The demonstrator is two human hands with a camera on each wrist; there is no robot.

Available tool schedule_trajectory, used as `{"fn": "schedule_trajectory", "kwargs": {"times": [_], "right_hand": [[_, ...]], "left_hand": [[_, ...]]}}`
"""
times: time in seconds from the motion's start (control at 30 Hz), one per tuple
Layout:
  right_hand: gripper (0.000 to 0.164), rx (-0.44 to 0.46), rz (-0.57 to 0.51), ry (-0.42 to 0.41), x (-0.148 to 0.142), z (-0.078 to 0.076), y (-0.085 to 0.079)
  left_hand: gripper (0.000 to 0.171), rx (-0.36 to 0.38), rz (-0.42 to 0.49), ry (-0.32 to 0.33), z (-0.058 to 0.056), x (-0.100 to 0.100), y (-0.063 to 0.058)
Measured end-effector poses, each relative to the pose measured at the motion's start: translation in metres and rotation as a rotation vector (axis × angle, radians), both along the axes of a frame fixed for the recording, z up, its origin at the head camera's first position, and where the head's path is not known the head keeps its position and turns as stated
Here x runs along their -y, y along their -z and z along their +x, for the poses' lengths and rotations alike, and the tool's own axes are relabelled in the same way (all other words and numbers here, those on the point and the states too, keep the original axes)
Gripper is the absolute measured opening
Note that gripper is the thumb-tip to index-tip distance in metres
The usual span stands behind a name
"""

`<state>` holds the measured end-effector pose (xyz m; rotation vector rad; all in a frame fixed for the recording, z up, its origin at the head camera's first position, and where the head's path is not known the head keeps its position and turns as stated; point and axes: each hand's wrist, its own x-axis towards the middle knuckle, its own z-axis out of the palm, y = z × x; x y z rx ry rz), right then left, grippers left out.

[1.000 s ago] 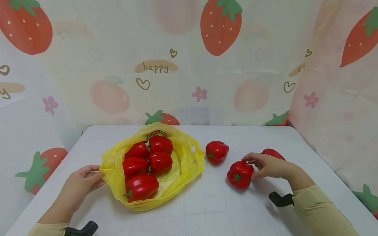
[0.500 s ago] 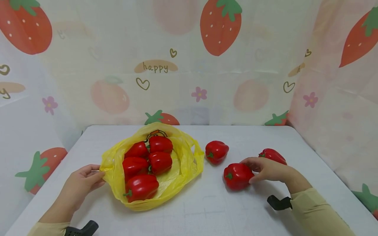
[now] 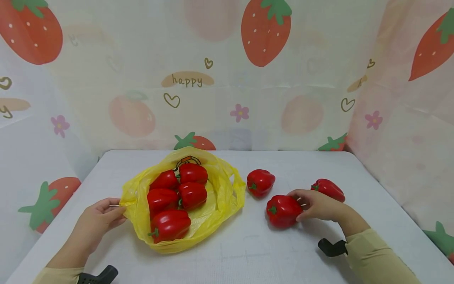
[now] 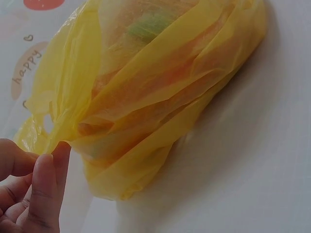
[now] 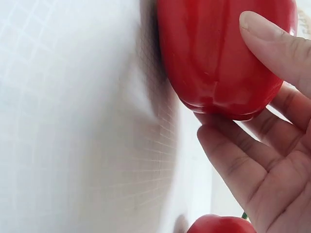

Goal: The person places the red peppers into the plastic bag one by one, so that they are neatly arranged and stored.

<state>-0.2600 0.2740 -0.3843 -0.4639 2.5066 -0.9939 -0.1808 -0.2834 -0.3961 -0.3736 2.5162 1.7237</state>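
My left hand [image 3: 101, 223] pinches the left rim of a yellow plastic bag [image 3: 220, 209] between thumb and fingers; the left wrist view shows that pinch on the gathered plastic [image 4: 58, 126]. The bag's mouth gapes upward, and several red bell peppers [image 3: 172, 225] lie inside. On the right, my right hand [image 3: 317, 205] holds another red bell pepper [image 3: 282, 212] low over the table, its green stem toward the bag. In the right wrist view the thumb lies along that pepper's [image 5: 218, 53] side, with the fingers around its blunt end.
One loose red bell pepper [image 3: 260, 183] sits just right of the bag. A further bell pepper [image 3: 329, 189] lies behind my right hand. The white table [image 3: 248, 260] ends at a back edge before a strawberry-print cloth [image 3: 262, 98].
My right hand has moved a little left with its pepper, whose stem end has turned leftward. The pepper behind that hand shows more now. My left hand and the bag stay put.
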Motion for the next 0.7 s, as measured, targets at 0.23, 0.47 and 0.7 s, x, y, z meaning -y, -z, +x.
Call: {"fn": "schedule_trajectory", "kwargs": {"times": [0.23,0.47,0.7], "right_hand": [[0.065,-0.019,-0.024,-0.027,0.0,-0.003,-0.005],[0.06,-0.011,-0.106,-0.082,0.008,-0.009,-0.018],[0.057,0.01,-0.16,-0.123,0.027,-0.016,-0.032]], "left_hand": [[0.057,-0.001,0.008,0.002,0.0,0.001,0.0],[0.057,0.001,0.012,-0.003,0.0,0.001,0.001],[0.057,0.001,-0.001,-0.004,-0.001,0.002,0.002]]}}
